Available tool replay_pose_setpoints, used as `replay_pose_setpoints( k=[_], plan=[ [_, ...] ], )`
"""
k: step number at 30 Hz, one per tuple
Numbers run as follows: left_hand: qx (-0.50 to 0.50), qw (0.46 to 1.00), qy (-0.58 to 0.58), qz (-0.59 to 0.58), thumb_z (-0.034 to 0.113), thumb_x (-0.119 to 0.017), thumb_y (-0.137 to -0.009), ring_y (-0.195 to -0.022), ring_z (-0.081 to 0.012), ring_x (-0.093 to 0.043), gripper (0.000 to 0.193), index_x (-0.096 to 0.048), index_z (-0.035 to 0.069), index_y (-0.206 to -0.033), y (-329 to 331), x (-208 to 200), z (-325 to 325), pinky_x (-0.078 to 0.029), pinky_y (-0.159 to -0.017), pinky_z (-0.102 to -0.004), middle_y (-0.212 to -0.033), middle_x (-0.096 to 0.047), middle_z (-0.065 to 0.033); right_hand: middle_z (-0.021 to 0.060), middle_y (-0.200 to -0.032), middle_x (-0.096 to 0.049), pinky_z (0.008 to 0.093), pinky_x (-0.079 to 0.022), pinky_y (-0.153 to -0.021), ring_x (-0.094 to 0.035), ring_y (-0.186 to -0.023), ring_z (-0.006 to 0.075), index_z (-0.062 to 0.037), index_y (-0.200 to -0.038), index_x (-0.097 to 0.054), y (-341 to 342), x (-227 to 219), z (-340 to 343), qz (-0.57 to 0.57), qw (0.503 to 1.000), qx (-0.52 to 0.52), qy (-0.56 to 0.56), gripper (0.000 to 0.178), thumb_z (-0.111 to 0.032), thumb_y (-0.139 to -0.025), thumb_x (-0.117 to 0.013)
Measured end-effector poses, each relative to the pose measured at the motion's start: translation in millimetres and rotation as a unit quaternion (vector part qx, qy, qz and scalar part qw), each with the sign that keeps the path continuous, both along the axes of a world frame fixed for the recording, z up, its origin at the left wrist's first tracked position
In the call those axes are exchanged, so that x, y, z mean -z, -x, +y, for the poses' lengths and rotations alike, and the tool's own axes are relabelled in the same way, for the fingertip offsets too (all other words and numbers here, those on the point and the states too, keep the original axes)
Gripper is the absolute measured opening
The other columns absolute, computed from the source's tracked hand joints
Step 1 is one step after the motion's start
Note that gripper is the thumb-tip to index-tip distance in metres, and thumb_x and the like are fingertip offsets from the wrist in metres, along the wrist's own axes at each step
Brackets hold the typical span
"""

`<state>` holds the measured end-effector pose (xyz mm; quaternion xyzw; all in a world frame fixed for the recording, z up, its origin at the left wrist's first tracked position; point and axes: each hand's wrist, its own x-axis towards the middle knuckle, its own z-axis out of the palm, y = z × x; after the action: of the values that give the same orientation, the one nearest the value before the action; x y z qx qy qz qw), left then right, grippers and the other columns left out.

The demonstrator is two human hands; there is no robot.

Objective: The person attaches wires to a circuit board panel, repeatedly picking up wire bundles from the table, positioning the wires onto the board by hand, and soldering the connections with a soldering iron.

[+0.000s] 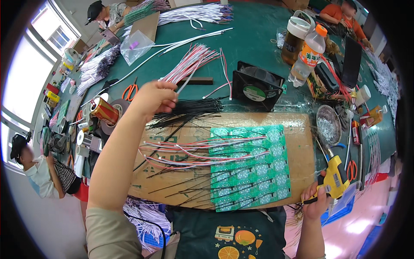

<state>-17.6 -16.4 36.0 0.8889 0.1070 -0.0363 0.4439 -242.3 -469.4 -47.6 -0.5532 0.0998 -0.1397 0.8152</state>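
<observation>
My left hand (160, 100) reaches over the back of the cardboard, its fingers pinched on a white wire (185, 82) beside a bundle of red and white wires (189, 64). At the right, my right hand (315, 202) grips a yellow and black soldering gun (334, 179), its metal barrel slanting up and away. Between my hands lies a green circuit board panel (280, 166) on a cardboard sheet (302, 129). Red and white wires (194, 162) cross its far left part, and thin black wires (181, 190) lie across its nearer rows.
A black fan (257, 88) stands behind the panel, near a pile of black wires (189, 108). Two bottles, one an orange-capped bottle (307, 56), stand farther right. A round metal dish (328, 123) is at the right, orange-handled scissors (130, 91) at the left. Other people sit around the table.
</observation>
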Motion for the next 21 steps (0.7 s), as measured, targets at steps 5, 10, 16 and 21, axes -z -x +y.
replay_pose_setpoints(
  k=[5,10,16,21],
  plan=[
    [0.019,0.855,0.475,0.206,0.006,-0.065,-0.085,-0.074,-0.0162,-0.064,0.030,-0.060,0.001,-0.114,73.2,11.4,-45.6,-0.056,-0.068,-0.0308,-0.086,-0.064,-0.0057,0.0017,-0.070,-0.048,0.0260,-0.043,-0.049,-0.049,-0.055,0.0118,-0.0022,-0.135,-0.036,8.1,-7.8,8.5,-0.030,0.999,-0.001,0.015,0.056,-0.027,-0.092,-0.061],
    [0.043,0.749,0.593,0.291,0.003,-0.065,-0.088,-0.080,-0.0174,-0.067,0.015,-0.063,0.000,-0.103,151.0,10.9,-100.6,-0.058,-0.076,-0.0322,-0.088,-0.067,-0.0082,0.0028,-0.073,-0.052,0.0276,-0.047,-0.054,-0.052,-0.059,0.0144,-0.0041,-0.136,-0.035,17.4,-39.9,50.0,-0.034,0.996,-0.067,0.044,0.077,-0.034,-0.081,-0.079],
    [0.042,0.702,0.645,0.299,0.004,-0.065,-0.089,-0.098,-0.0245,-0.065,0.009,-0.065,0.002,-0.098,194.7,24.0,-140.4,-0.050,-0.092,-0.0398,-0.104,-0.068,-0.0138,0.0029,-0.078,-0.061,0.0256,-0.048,-0.060,-0.059,-0.067,0.0117,-0.0044,-0.094,-0.063,13.7,-50.6,86.6,0.016,0.950,-0.240,0.201,0.023,-0.013,-0.079,-0.079],
    [0.059,0.700,0.653,0.284,0.004,-0.065,-0.091,-0.101,-0.0124,-0.059,0.013,-0.065,0.000,-0.102,215.7,30.9,-156.0,-0.045,-0.094,-0.0285,-0.110,-0.064,-0.0061,0.0060,-0.079,-0.063,0.0291,-0.052,-0.059,-0.065,-0.069,0.0181,-0.0052,-0.093,-0.065,12.7,-43.5,105.7,-0.001,0.920,-0.244,0.306,0.022,-0.012,-0.077,-0.080]
  ],
)
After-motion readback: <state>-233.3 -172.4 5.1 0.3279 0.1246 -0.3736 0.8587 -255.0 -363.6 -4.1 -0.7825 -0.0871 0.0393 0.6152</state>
